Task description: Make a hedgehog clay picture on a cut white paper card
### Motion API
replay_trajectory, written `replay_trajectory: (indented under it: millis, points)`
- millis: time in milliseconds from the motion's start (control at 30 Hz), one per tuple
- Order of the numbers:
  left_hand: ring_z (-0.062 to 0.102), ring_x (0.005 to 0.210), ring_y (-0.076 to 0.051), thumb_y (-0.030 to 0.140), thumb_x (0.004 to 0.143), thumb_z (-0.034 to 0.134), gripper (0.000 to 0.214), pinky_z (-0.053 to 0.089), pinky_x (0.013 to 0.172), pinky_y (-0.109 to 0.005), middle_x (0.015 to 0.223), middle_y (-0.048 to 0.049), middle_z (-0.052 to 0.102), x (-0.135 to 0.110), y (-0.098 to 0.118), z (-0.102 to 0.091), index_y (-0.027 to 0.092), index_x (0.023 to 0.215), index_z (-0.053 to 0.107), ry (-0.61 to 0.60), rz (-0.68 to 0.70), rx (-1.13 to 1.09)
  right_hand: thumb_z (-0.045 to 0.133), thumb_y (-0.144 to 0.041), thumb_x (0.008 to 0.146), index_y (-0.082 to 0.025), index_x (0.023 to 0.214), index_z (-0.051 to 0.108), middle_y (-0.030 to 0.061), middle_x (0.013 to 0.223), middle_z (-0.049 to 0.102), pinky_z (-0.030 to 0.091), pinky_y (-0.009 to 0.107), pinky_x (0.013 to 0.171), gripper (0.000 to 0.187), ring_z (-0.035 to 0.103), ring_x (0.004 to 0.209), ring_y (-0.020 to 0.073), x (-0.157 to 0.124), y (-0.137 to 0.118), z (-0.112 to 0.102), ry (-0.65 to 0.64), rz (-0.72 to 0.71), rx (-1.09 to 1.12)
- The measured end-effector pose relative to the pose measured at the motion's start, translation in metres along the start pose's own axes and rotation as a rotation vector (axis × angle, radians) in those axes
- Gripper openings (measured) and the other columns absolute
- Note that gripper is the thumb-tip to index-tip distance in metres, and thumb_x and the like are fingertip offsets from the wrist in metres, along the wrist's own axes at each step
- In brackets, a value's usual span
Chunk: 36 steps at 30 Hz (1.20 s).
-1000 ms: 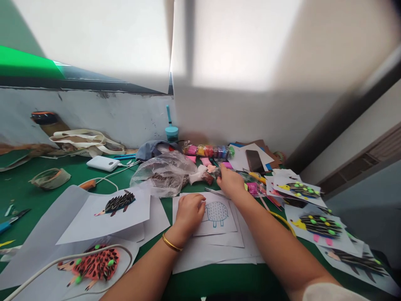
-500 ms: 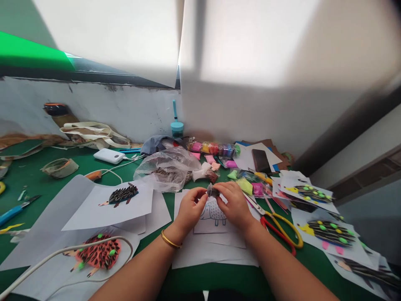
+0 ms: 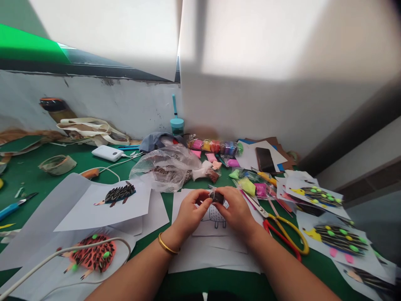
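Head view: we see both hands meet over the hedgehog outline sheet. Left hand and right hand pinch one small dark clay packet between fingertips, lying crosswise, equally near both. One pair of scissors lies right on the green desk.

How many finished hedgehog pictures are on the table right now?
5 visible: black hedgehog left of the hands, red one near left, and three at right. More may lie hidden beneath papers.
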State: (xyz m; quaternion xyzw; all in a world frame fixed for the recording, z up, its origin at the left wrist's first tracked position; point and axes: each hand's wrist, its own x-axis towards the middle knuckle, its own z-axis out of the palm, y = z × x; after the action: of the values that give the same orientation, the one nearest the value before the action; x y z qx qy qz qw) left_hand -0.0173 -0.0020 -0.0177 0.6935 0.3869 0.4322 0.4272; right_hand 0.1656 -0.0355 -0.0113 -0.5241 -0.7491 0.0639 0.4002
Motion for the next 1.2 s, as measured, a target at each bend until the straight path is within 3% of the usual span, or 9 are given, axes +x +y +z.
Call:
replay_trajectory:
  millis: [267, 533, 733, 1000, 1200]
  points:
    - [0.066, 0.091, -0.02, 0.034, 0.086, 0.063, 0.023, 0.053, 0.084, -0.034, 0.1, -0.0066, 0.069, 0.002, -0.005, 0.002, 0.018, 0.102, 0.067, -0.007, -0.049, -0.142, 0.064, -0.024, 0.089, -0.023, 0.113, 0.063, 0.0079, 0.108, 0.068, 0.046, 0.043, 0.088, 0.024, 0.059, 0.1, 0.0259, 0.001, 0.003, -0.003, 0.001, -0.058, 0.001]
    - [0.065, 0.079, -0.017, 0.031, 0.082, 0.064, 0.018, 0.052, 0.075, -0.03, 0.088, -0.005, 0.07, 0.009, -0.002, -0.003, 0.018, 0.092, 0.069, 0.024, -0.054, -0.085, 0.063, -0.018, 0.088, -0.023, 0.114, 0.063, 0.0081, 0.11, 0.066, 0.048, 0.042, 0.091, 0.026, 0.058, 0.103, 0.0248, 0.001, 0.003, 0.001, 0.011, -0.09, 0.063]
    - [0.063, 0.072, -0.015, 0.034, 0.079, 0.066, 0.02, 0.05, 0.069, -0.028, 0.079, -0.0027, 0.067, 0.013, 0.002, -0.005, 0.016, 0.088, 0.066, 0.019, -0.165, -0.227, 0.06, -0.012, 0.086, -0.025, 0.121, 0.061, 0.0084, 0.115, 0.064, 0.048, 0.043, 0.093, 0.037, 0.056, 0.108, 0.0251, 0.0, 0.004, 0.006, -0.007, -0.088, 0.097]
    - [0.048, 0.053, -0.006, 0.046, 0.069, 0.079, 0.04, 0.039, 0.052, -0.02, 0.065, 0.0059, 0.053, 0.011, 0.002, -0.004, 0.017, 0.076, 0.053, -0.111, -0.342, -0.564, 0.066, -0.021, 0.088, -0.026, 0.115, 0.065, 0.0062, 0.108, 0.069, 0.05, 0.039, 0.089, 0.028, 0.061, 0.1, 0.0227, -0.001, -0.009, 0.01, -0.053, -0.144, 0.162]
    - [0.048, 0.052, -0.007, 0.046, 0.069, 0.079, 0.038, 0.037, 0.051, -0.02, 0.059, 0.005, 0.054, 0.011, 0.0, -0.001, 0.016, 0.071, 0.055, -0.007, -0.311, -0.557, 0.063, -0.018, 0.087, -0.026, 0.114, 0.066, 0.006, 0.109, 0.068, 0.049, 0.04, 0.091, 0.028, 0.061, 0.103, 0.023, 0.0, -0.01, 0.012, -0.047, -0.067, 0.149]
